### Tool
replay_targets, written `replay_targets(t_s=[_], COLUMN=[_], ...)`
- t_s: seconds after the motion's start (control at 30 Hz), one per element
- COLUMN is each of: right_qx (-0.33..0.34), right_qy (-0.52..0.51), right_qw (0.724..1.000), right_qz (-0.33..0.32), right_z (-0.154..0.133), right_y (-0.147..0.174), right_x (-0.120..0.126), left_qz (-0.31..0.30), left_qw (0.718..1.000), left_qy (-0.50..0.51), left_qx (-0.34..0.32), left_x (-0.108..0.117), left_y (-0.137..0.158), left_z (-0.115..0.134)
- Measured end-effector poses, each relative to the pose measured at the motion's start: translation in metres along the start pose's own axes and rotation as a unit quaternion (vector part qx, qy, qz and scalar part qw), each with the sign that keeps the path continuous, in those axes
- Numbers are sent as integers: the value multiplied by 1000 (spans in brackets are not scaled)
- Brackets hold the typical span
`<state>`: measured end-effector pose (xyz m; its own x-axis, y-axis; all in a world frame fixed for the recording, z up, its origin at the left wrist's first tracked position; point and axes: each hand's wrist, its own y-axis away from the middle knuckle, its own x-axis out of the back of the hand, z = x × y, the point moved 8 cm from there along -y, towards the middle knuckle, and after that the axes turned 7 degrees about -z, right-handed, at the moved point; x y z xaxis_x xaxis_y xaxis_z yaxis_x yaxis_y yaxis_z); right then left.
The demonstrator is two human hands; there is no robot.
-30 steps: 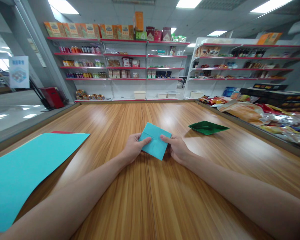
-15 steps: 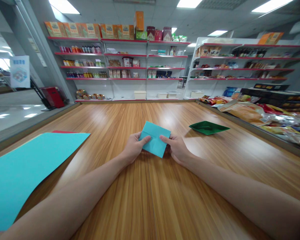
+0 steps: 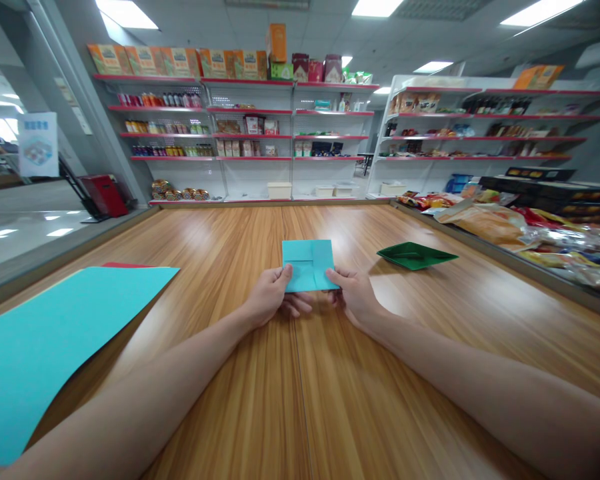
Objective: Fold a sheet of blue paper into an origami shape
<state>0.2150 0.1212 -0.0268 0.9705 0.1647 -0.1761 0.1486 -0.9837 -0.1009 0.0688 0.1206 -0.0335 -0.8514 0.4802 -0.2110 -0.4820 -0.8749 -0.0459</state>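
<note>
Between my hands is a folded piece of light blue paper [image 3: 307, 257], held just above the table, its fold lines and a small flap edge facing me. My left hand [image 3: 271, 293] pinches its lower left side, thumb on top and fingers beneath. At the lower right corner my right hand [image 3: 356, 293] grips it in the same way, with some fingers hidden underneath. To the right lies a folded green paper boat [image 3: 416, 256], which neither hand touches.
Large sheets of light blue paper [image 3: 75, 327] lie on the left of the wooden table [image 3: 260, 413], a red edge showing beneath. Packaged snacks [image 3: 500, 227] and dark boxes [image 3: 555, 193] crowd the right side. Stocked shelves [image 3: 245, 120] stand beyond the far edge.
The light blue paper has turned from a tilted position to nearly square with me, and a different face with a flap now shows. Fingers of my left hand now show below it.
</note>
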Motion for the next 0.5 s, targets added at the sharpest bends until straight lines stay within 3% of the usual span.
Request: replay_targets(t_s=[0.27, 0.5], right_qx=[18, 27], right_qy=[21, 95], right_qw=[1000, 993], right_qz=[6, -68], right_z=[-4, -2], right_y=[0, 1], right_x=[4, -9], left_qz=[-49, 140], left_qw=[999, 979], left_qy=[-5, 130], left_qx=[-17, -70], left_x=[-7, 19], left_y=[2, -1], left_z=[4, 8])
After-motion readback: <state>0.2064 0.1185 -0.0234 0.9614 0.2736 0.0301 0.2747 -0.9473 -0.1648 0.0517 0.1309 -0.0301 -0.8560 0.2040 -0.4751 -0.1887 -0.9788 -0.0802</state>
